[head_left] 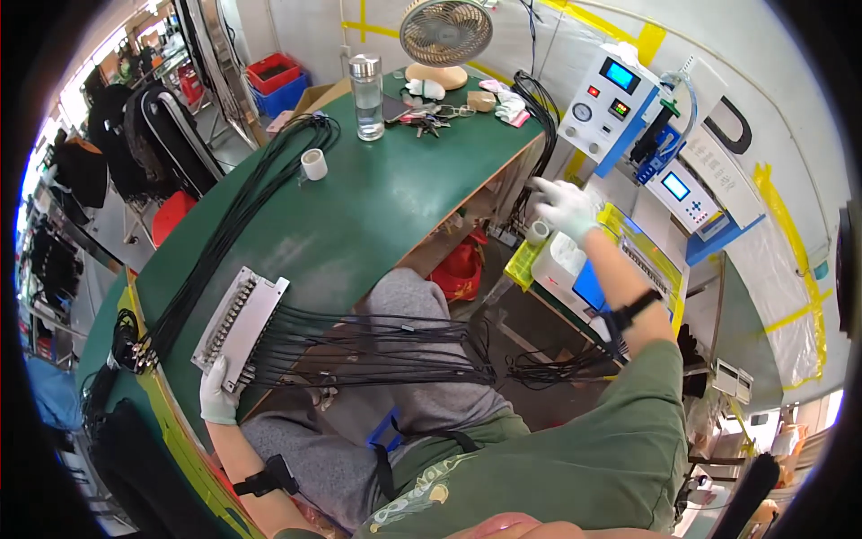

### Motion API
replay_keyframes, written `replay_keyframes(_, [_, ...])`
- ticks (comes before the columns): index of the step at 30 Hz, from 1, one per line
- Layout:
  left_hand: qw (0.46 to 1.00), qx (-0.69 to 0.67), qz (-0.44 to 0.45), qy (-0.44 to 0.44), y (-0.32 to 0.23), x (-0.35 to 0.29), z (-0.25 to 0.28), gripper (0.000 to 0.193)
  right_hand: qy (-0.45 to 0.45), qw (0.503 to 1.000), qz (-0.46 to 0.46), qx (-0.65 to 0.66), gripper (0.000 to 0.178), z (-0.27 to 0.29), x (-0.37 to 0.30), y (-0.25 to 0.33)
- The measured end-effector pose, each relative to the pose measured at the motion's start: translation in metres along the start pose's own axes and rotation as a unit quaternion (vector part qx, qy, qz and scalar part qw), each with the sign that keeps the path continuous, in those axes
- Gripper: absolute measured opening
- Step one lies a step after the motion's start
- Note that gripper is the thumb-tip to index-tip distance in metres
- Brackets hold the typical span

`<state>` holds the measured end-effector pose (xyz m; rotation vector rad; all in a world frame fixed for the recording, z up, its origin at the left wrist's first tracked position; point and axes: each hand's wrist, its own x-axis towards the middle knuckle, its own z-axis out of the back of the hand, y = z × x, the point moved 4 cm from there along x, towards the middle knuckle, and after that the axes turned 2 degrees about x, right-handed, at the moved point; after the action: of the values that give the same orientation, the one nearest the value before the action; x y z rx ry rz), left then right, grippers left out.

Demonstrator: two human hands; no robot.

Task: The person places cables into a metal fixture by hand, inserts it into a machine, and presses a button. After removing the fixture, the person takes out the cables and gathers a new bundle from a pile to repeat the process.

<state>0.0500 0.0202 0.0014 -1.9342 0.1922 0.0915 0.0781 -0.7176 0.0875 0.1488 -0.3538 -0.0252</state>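
Note:
At the near left of the green table, a pale metal plate [235,331] carries a row of small connectors, and black cables [404,331] run from it to the right across my lap. My left hand [217,395], in a white glove, grips the plate's near corner. Out to the right, my right hand [567,211], also gloved, is raised with its fingers stretched out and nothing visible in them. Below that hand stands a white box with a blue screen [589,287]. A second row of connectors [642,262] lies beyond my right forearm.
A long black cable bundle [242,211] crosses the green table [395,193]. On it stand a white roll [313,164], a clear bottle [369,106], keys [429,126] and a fan [446,34]. Blue-and-white machines [603,108] with displays are at the far right.

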Motion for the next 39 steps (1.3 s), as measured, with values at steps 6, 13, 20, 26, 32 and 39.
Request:
replay_keyframes(6, [1.000, -0.013, -0.001, 0.014, -0.001, 0.000, -0.003, 0.052, -0.049, 0.976, 0.152, -0.147, 0.057, -0.079, 0.130, 0.133])
replay_keyframes(13, [1.000, -0.010, 0.000, 0.010, -0.002, -0.002, -0.002, 0.048, -0.188, 0.960, 0.199, -0.051, 0.052, -0.033, 0.107, 0.073])
replay_keyframes(20, [1.000, -0.004, 0.008, 0.003, -0.003, -0.002, -0.003, 0.047, -0.238, 0.908, -0.329, -0.101, 0.049, 0.128, -0.208, -0.214])
replay_keyframes(26, [0.998, 0.008, 0.039, -0.048, 0.000, 0.001, 0.008, 0.052, 0.224, 0.824, -0.513, -0.088, 0.116, 0.092, -0.474, -0.229])
replay_keyframes(32, [0.998, 0.004, 0.034, -0.054, 0.003, 0.004, 0.017, 0.051, 0.075, 0.808, -0.570, -0.127, 0.094, 0.030, -0.468, -0.221])
replay_keyframes(39, [0.998, 0.009, 0.042, -0.038, 0.001, 0.006, 0.001, 0.046, 0.092, 0.875, -0.472, -0.055, 0.073, 0.058, -0.476, -0.227])
